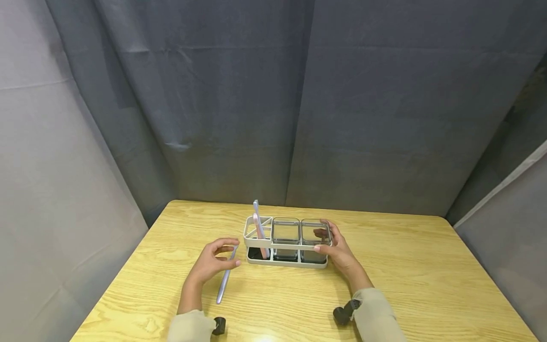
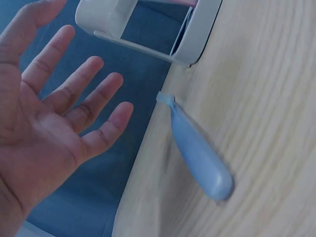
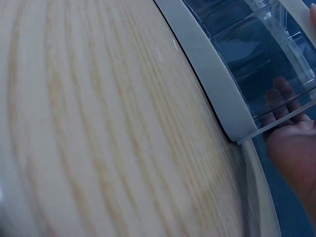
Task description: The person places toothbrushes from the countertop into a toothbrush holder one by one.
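A white toothbrush holder (image 1: 287,247) stands near the middle of the table. In its left section lean a purple toothbrush (image 1: 256,206) and a pink toothbrush (image 1: 262,244). Two clear cups (image 1: 286,231) fill the other sections. My right hand (image 1: 342,251) grips the holder's right end, thumb at the front and fingers behind, seen through the clear wall in the right wrist view. A second purple toothbrush (image 2: 202,158) lies on the table left of the holder. Above it is my left hand (image 1: 212,261), its fingers spread and apart from the handle in the left wrist view.
The wooden table (image 1: 406,266) ends at a back edge just behind the holder. Grey curtains (image 1: 363,118) hang behind it and at both sides. Both wrists carry small black devices (image 1: 342,315) below beige sleeves.
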Motion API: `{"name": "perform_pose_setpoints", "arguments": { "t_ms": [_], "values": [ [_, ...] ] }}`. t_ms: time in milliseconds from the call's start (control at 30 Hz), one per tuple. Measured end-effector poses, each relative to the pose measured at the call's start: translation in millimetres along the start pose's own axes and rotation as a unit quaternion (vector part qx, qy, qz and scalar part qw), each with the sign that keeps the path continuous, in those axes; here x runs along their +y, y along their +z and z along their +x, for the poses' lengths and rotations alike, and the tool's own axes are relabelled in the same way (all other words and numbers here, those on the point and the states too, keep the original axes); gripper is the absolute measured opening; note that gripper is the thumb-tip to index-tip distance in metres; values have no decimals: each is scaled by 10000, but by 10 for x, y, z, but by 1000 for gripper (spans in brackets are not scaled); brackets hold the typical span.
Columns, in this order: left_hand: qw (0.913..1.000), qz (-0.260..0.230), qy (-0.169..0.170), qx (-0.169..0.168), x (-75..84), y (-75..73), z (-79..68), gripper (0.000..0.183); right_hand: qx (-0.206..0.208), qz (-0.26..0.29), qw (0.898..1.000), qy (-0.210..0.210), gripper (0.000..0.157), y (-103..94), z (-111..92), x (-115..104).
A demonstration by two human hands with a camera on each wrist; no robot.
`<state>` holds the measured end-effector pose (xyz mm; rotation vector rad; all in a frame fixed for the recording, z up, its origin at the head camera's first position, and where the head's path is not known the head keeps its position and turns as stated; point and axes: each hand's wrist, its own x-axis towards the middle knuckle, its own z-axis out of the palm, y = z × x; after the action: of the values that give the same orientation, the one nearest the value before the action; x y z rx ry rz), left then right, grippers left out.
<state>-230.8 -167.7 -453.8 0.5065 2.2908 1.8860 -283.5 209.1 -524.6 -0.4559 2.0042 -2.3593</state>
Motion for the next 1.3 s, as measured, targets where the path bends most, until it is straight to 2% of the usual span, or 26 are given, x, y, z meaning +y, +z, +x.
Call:
{"name": "perform_pose_setpoints", "arguments": {
  "t_ms": [367,500,600,700,967,1300],
  "values": [
    [9990,-6,-398,180,-144,-99,-31,47,64,-71,10000,2,82,-4,4,11],
    [9978,-11,-580,330,-318,-151,-12,48,17,-63,10000,-29,82,4,-3,-8],
    [9972,47,-669,341,-470,-187,2,49,-14,-29,10000,-36,82,6,-10,-19],
    [9973,125,-664,295,-556,-213,-4,49,-26,21,10000,-29,82,5,-13,-22],
    [9970,-85,-763,16,-604,-276,-13,59,24,37,10000,-4,82,6,0,-16],
    [9894,-107,-1451,-28,-633,-299,-7,73,-15,-35,10000,-48,82,15,0,-8]
  ]
}}
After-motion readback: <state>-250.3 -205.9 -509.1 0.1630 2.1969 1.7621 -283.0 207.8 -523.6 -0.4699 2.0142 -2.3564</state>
